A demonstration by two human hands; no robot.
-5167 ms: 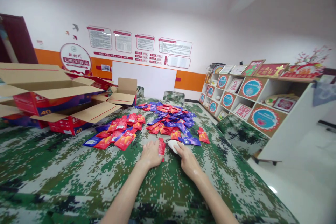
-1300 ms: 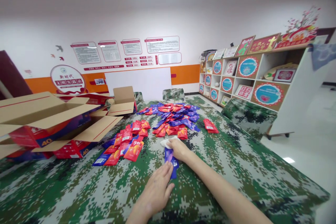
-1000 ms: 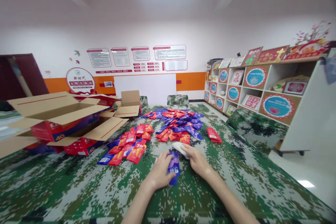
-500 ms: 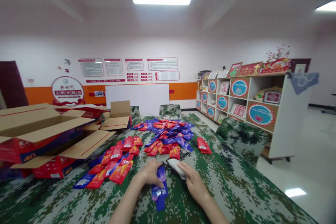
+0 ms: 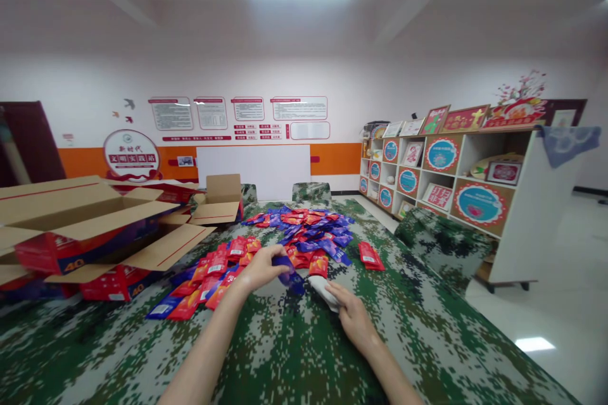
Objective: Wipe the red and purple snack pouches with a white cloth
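Observation:
My left hand (image 5: 266, 267) is closed on a blue-purple packet (image 5: 292, 278), lifted over the table between two groups of packets. My right hand (image 5: 351, 311) grips a folded white cloth (image 5: 325, 293), its fingers wrapped round the near end. Just beyond the cloth lies a red packet (image 5: 318, 263) at the front of a heap of red and blue packets (image 5: 311, 234). Left of my left hand, more red and blue packets (image 5: 204, 275) lie overlapped in a smaller group. One red packet (image 5: 370, 255) sits apart on the right.
Opened cardboard boxes (image 5: 90, 228) with spread flaps crowd the table's left side. A smaller open box (image 5: 218, 199) stands behind them. The table wears a camouflage cloth (image 5: 285, 354). A camouflage-covered chair (image 5: 441, 240) and a white shelf unit (image 5: 517, 221) are at the right.
My left hand has raised the blue-purple packet from the table and carried it forward, tilting it. The right hand keeps the white cloth in nearly the same place. The view has shifted slightly.

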